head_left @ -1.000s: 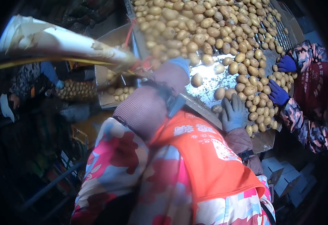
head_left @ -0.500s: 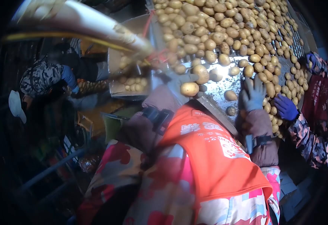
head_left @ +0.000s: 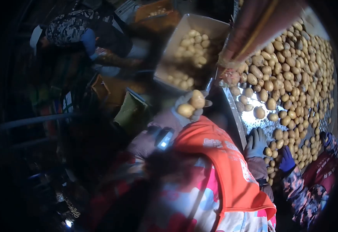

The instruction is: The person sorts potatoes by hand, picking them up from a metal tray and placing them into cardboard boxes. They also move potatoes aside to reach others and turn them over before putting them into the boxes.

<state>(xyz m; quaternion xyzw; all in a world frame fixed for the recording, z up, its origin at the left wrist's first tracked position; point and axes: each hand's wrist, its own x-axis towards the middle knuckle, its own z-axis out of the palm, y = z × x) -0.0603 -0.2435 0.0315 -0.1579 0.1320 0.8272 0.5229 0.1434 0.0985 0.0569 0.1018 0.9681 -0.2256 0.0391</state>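
My left hand (head_left: 198, 111), in a grey glove, is closed around two potatoes (head_left: 192, 103), held away from the table beside my orange apron (head_left: 211, 139). Just beyond it stands a cardboard box (head_left: 168, 52) with potatoes in it. At the near edge of the metal sorting table (head_left: 254, 121) rests my right hand (head_left: 256, 143), also gloved in grey. Its fingers are stretched out and nothing shows in them. Close to its fingertips lie loose potatoes (head_left: 278, 134).
A pile of potatoes (head_left: 292, 73) covers the table's far part. A wrapped column (head_left: 254, 31) rises at the table's corner. To my right a co-worker's purple glove (head_left: 286, 160) is among potatoes. Another person (head_left: 74, 29) bends over at the left, near a green container (head_left: 130, 108).
My left hand has left the table edge with the two potatoes and swung out toward the box. The view has turned left. My right hand has drawn back toward the table's near edge.
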